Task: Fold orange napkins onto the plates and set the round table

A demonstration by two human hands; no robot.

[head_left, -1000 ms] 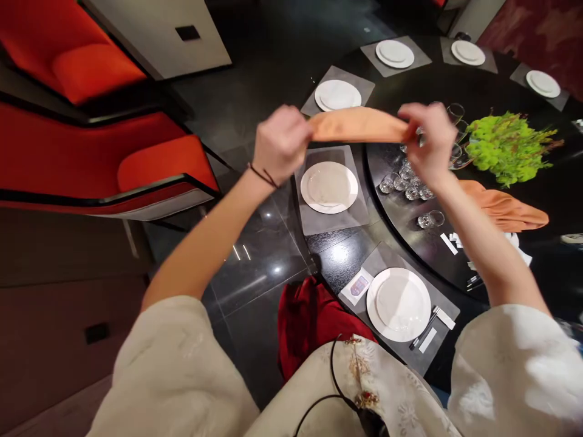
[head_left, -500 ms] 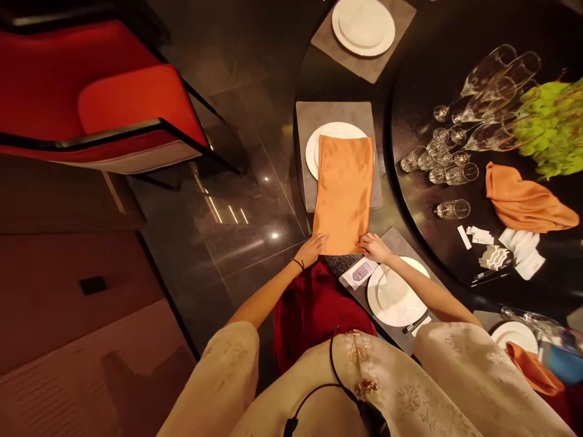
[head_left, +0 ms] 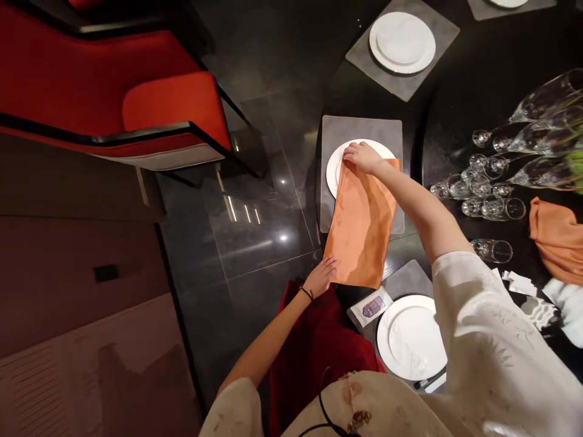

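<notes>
A folded orange cloth napkin point(head_left: 359, 237) stretches from the white plates point(head_left: 334, 165) toward my body, its far end covering part of them. My left hand point(head_left: 321, 277) pinches the near left corner. My right hand point(head_left: 363, 158) reaches across to the far left corner, above the plates, its fingertips closed on the edge. Under the plates lies a grey placemat point(head_left: 334, 128). Close to the napkin's near end, a printed packet point(head_left: 371, 306) rests beside a second set of white plates point(head_left: 410, 340).
Several stemmed glasses point(head_left: 542, 145) and small glasses point(head_left: 494, 207) lie on the dark table to the right. Another orange cloth point(head_left: 558, 237) is bunched there. A red chair point(head_left: 173, 100) stands at left. More plates point(head_left: 402, 42) sit at the far side.
My right hand has moved from the napkin's near right corner to its far left corner. My left hand stays at the near left corner. The view has shifted.
</notes>
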